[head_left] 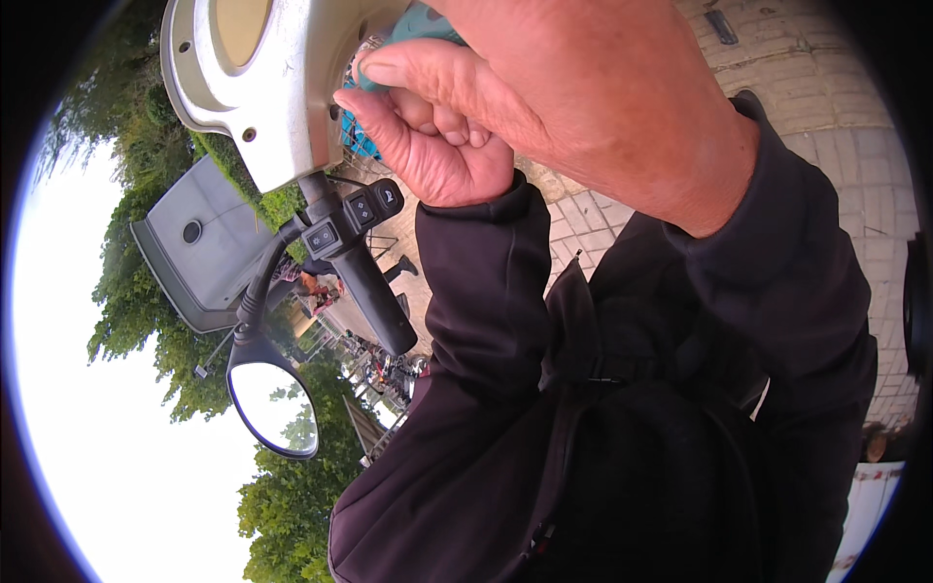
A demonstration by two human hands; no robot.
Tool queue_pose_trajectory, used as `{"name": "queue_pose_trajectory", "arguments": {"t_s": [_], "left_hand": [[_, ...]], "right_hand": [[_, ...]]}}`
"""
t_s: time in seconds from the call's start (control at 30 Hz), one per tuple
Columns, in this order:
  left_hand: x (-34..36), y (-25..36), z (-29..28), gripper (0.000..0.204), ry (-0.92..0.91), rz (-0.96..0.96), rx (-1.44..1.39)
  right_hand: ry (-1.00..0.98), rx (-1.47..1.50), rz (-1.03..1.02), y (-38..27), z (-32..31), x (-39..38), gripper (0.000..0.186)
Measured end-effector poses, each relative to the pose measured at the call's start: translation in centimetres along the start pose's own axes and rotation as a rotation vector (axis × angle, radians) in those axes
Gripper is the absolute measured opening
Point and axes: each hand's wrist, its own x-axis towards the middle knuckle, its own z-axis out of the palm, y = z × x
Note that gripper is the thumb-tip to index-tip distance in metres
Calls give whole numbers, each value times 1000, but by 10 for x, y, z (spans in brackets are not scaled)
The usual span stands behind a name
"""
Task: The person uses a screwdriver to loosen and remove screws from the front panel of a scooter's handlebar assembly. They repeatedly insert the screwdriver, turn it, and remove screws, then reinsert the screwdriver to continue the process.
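Note:
The white scooter front panel (282, 87) with screw holes fills the upper left of the head view. Against its right edge, my left hand (432, 160) is closed, thumb and fingers bunched near a hole; whatever they hold is hidden. My right hand (544, 87) lies over it, curled with the thumb pointing left at a teal object (423, 24), which it seems to grip and largely hides. Just below the panel are the black handlebar grip (379, 301), its switch block (355, 219) and an oval mirror (272, 408).
A blue wire basket (355, 136) shows behind the panel. A grey hard-surfaced box or cover (204, 238) stands left of the handlebar, with trees beyond. Parked two-wheelers (389, 369) are in the distance. Brick paving (807, 87) runs along the right, with a white object (870, 515) at lower right.

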Motion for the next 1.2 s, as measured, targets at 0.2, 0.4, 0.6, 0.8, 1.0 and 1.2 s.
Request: {"name": "queue_pose_trajectory", "arguments": {"t_s": [0.2, 0.4, 0.6, 0.8, 1.0, 1.2], "left_hand": [[-5, 8, 1, 47, -156, -15, -79], [-3, -5, 7, 42, -172, 66, -78], [-8, -4, -4, 36, -129, 112, 54], [2, -10, -3, 38, -227, 92, -137], [-1, -17, -10, 41, -236, 97, -86], [7, -14, 0, 43, -434, 96, -251]], "right_hand": [[7, 92, -59, 8, -9, -5, 39], [33, 120, -76, 16, -13, -11, 39], [55, 97, -80, 15, -14, -14, 37], [92, 131, -31, 17, -9, -16, 36], [127, 152, 0, 14, -3, -15, 36], [149, 170, 29, 5, 6, -13, 35]]}}
